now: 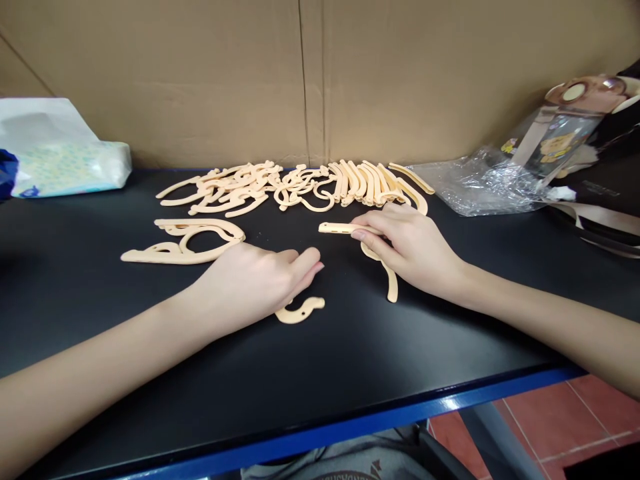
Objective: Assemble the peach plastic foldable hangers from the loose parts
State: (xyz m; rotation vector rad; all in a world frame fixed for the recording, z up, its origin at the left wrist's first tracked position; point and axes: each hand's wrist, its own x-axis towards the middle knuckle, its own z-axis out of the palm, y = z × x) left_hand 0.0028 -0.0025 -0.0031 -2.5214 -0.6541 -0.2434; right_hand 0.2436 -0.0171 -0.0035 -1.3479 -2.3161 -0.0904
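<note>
My left hand rests on the black table, fingers curled over a small cream plastic hook piece whose end sticks out beneath the palm. My right hand is closed on a cream curved plastic bar, one end pointing left past my fingertips and the other curving out under the palm. An assembled cream hanger stack lies just left of my left hand. Behind both hands lies a heap of loose cream hooks and curved bars.
A tissue pack sits at the back left. Crumpled clear plastic and a bottle in a bag lie at the back right. A cardboard wall stands behind the table. The blue table edge runs near me.
</note>
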